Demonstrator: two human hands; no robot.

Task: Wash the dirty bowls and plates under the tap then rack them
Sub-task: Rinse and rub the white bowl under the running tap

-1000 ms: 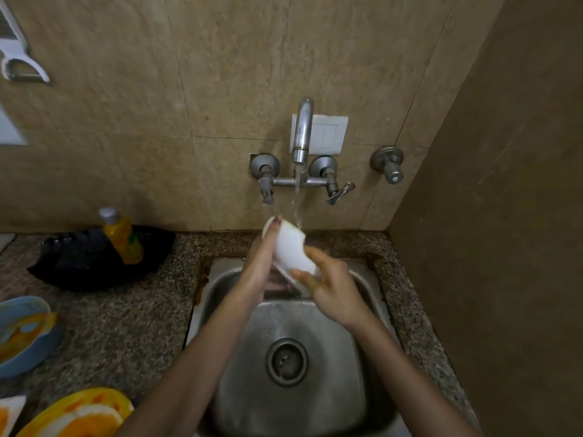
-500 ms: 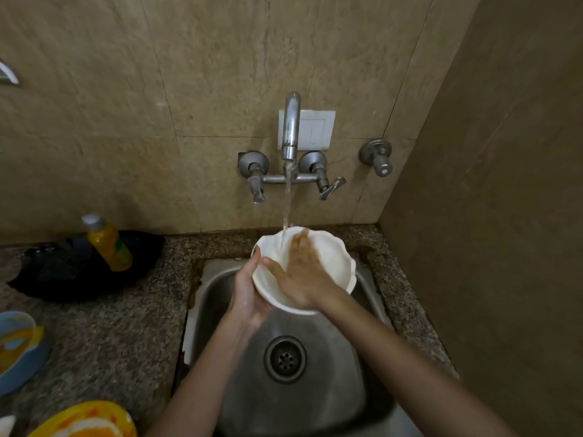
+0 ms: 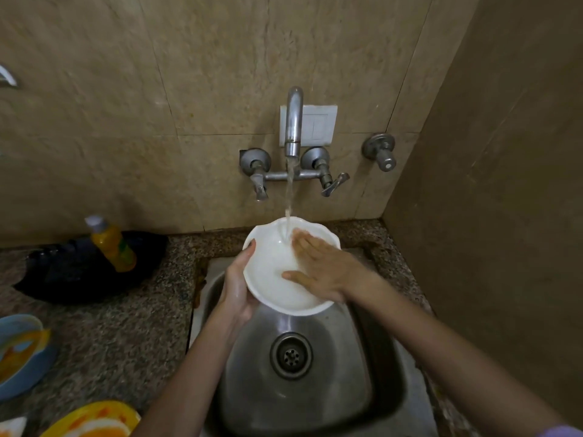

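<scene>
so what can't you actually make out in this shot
- Head view: no rack shows anywhere in the frame.
- Outside of the white bowl: faces away; the left hand covers part of its rim.
- Right hand: its fingers are blurred inside the bowl.
- Blue bowl and yellow plate: cut off by the frame's left and bottom edges.

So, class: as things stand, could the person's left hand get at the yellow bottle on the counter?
Probably not yet. The left hand grips the white bowl under the tap and would have to let go first. Otherwise the way looks free: bare counter lies between it and the bottle.
</scene>
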